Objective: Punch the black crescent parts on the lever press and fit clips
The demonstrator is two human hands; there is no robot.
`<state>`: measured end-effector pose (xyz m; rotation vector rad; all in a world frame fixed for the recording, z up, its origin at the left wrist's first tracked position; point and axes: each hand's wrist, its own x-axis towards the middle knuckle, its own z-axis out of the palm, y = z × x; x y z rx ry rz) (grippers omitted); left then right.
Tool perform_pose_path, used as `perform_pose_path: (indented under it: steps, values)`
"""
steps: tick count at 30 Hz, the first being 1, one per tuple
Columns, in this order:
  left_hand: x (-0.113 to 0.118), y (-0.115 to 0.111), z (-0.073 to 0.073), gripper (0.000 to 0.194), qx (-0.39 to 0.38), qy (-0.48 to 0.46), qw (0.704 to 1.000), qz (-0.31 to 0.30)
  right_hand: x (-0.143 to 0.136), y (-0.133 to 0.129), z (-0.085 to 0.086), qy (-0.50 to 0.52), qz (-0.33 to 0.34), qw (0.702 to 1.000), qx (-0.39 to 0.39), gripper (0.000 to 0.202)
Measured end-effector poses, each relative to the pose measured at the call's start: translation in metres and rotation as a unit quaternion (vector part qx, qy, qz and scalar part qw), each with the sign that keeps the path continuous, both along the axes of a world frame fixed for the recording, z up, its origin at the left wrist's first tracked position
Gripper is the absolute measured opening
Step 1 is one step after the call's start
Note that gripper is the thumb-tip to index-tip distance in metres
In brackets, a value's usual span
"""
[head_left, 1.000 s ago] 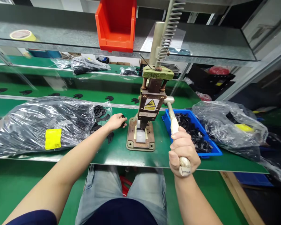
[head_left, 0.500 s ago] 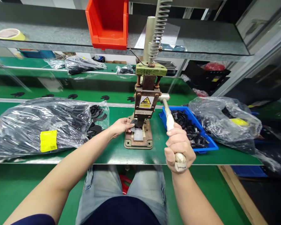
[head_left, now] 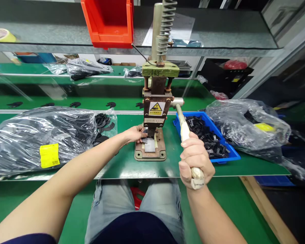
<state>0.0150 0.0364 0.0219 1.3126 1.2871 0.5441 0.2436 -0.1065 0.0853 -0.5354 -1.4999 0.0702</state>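
Note:
A hand-operated lever press [head_left: 154,108] stands on the green bench, with a warning label on its front. My right hand [head_left: 196,159] is wrapped round the tape-covered press lever [head_left: 185,130], which slants down toward me. At the foot of the press, my left hand [head_left: 135,134] pinches a thin black part [head_left: 144,134]. Its far end lies at the press head, over the base, and is partly hidden by the fingers and the ram. A pale metal plate [head_left: 149,145] lies on the press base [head_left: 150,156] just in front of the ram.
At left lies a clear bag of black curved parts [head_left: 66,132], its mouth open. A blue tray [head_left: 231,156] of small black parts stands to the right, beside another plastic bag [head_left: 254,125]. An orange bin [head_left: 112,40] sits on the shelf above; black parts [head_left: 75,104] line the strip behind.
My left hand has turned the black part slightly and brought it closer in at the ram. The right hand keeps its grip on the lever. The whole view has shifted a little.

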Motion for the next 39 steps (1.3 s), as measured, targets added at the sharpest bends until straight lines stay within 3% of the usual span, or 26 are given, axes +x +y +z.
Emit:
perform_pose_path:
  steps: [6, 11, 14, 16, 18, 19, 21, 24, 26, 32, 37, 39]
  values:
    - [0.009, -0.001, 0.001, 0.037, -0.039, 0.013, 0.999, 0.024, 0.001, 0.0, 0.001, 0.003, -0.007, 1.0, 0.0, 0.016]
    - [0.013, -0.023, 0.001, 0.029, 0.014, -0.013, 0.998, 0.053, 0.004, -0.001, 0.005, -0.026, -0.007, 1.0, -0.008, 0.014]
    - [0.001, -0.037, 0.001, 0.027, 0.042, -0.074, 0.996, 0.002, 0.002, 0.0, 0.006, -0.023, -0.009, 1.0, -0.002, 0.014]
    - [-0.021, -0.037, 0.003, 0.026, 0.086, -0.065, 0.991, -0.077, 0.001, 0.001, 0.005, -0.009, -0.012, 1.0, 0.01, 0.015]
    - [-0.055, -0.026, 0.008, 0.024, 0.17, 0.048, 0.979, -0.105, 0.0, 0.003, 0.004, 0.006, -0.013, 1.0, 0.017, 0.016]
    - [-0.075, -0.017, 0.01, 0.022, 0.222, 0.143, 0.962, -0.071, 0.0, 0.004, 0.004, 0.01, -0.01, 1.0, 0.017, 0.015]
    - [-0.116, 0.003, 0.015, 0.024, 0.248, 0.37, 0.895, -0.009, 0.0, 0.005, 0.003, 0.007, -0.002, 1.0, 0.013, 0.015]
    - [-0.161, 0.03, 0.016, 0.034, 0.222, 0.451, 0.865, 0.013, 0.001, 0.005, 0.003, 0.002, 0.002, 1.0, 0.009, 0.015]
    - [-0.175, 0.042, 0.013, 0.036, 0.203, 0.467, 0.86, 0.004, 0.0, 0.004, 0.003, 0.004, -0.001, 1.0, 0.009, 0.015]
    - [-0.171, 0.05, 0.002, 0.042, 0.177, 0.473, 0.863, -0.008, 0.0, 0.004, 0.004, -0.002, -0.011, 1.0, 0.013, 0.014]
    - [-0.146, 0.037, -0.003, 0.02, 0.198, 0.434, 0.879, -0.018, 0.001, 0.004, 0.004, -0.006, -0.008, 1.0, 0.016, 0.015]
    - [-0.131, 0.028, -0.004, 0.018, 0.201, 0.371, 0.907, -0.013, 0.001, 0.004, 0.003, -0.003, -0.006, 1.0, 0.017, 0.015]
